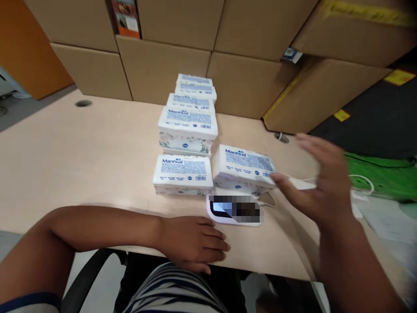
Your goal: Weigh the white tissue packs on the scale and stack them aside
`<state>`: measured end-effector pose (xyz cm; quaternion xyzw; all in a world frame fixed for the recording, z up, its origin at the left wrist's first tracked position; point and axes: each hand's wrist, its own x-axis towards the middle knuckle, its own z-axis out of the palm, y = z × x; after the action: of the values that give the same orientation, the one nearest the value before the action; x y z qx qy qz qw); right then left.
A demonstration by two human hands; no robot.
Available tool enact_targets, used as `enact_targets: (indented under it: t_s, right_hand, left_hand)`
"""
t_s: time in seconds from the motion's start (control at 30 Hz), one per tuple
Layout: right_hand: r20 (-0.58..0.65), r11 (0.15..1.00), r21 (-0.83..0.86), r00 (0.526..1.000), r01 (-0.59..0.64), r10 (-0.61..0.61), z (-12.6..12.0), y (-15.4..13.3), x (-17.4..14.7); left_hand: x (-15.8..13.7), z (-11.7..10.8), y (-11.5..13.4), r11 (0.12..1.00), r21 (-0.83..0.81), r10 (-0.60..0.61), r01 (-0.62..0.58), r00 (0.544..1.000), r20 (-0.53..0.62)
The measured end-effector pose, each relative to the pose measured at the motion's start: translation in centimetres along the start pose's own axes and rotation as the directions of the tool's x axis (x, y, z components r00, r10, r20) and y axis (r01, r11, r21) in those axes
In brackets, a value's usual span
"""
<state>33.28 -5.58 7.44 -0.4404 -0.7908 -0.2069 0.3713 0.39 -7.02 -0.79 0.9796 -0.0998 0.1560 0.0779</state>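
Observation:
My left hand rests flat on the desk by its front edge, fingers stretched out and holding nothing. Just beyond its fingertips lies a white device with a screen, partly blurred out. My right hand is raised at the right, thumb and fingers spread apart. Its thumb is by the right end of a white tissue pack marked "Manhua"; whether they touch I cannot tell. Left of that pack lies another tissue pack. Behind it, several more tissue packs stand in a row, some stacked.
Cardboard boxes form a wall along the back of the desk. A tilted carton leans at the back right. A white cable and a green surface lie to the right. A chair armrest is below left.

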Motion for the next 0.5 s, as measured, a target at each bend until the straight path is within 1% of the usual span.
enact_targets:
  t_s: [0.03,0.07,0.1,0.13,0.17,0.2,0.23,0.27,0.37,0.43,0.5]
  right_hand:
    - [0.209,0.998,0.034,0.977,-0.046,0.038,0.4,0.2,1.1]
    - [0.422,0.993,0.052,0.904,-0.104,0.073,1.0,0.4,2.2]
    - [0.591,0.984,0.052,0.8,-0.171,0.108,1.6,0.6,3.2]
    - [0.708,0.97,0.033,0.69,-0.243,0.149,2.3,0.8,4.0]
    - [0.769,0.952,0.005,0.609,-0.307,0.192,2.8,0.9,4.6]
    - [0.792,0.936,-0.026,0.564,-0.351,0.234,3.1,1.0,5.0]
    - [0.788,0.928,-0.058,0.553,-0.368,0.269,3.0,1.0,5.3]
    - [0.767,0.927,-0.09,0.569,-0.363,0.297,2.7,0.9,5.4]
    - [0.679,0.933,-0.162,0.65,-0.323,0.342,0.3,0.2,5.8]
    - [0.635,0.931,-0.15,0.689,-0.334,0.35,-1.3,-1.1,6.7]
    - [0.634,0.94,-0.078,0.711,-0.333,0.304,-1.9,-3.1,8.1]
  left_hand:
    - [0.0,0.0,0.0,1.0,0.007,0.003,-0.003,1.0,-0.003]
    - [-0.1,0.0,0.0,1.0,0.015,0.006,-0.006,1.0,-0.008]
    - [-0.1,0.0,-0.1,1.0,0.025,0.012,-0.011,1.0,-0.014]
    - [-0.1,-0.1,-0.1,0.999,0.035,0.022,-0.022,1.0,-0.017]
    - [-0.1,-0.1,-0.1,0.998,0.047,0.037,-0.036,0.999,-0.019]
    - [-0.1,-0.1,0.0,0.997,0.061,0.055,-0.053,0.998,-0.02]
    - [-0.1,-0.1,0.1,0.994,0.077,0.074,-0.073,0.997,-0.017]
    - [0.0,-0.1,0.2,0.991,0.093,0.093,-0.092,0.996,-0.01]
    - [0.1,0.0,0.8,0.981,0.144,0.128,-0.131,0.991,0.03]
    - [0.2,0.2,1.1,0.974,0.177,0.138,-0.145,0.989,0.05]
    - [0.2,0.5,1.2,0.966,0.209,0.149,-0.154,0.988,0.037]
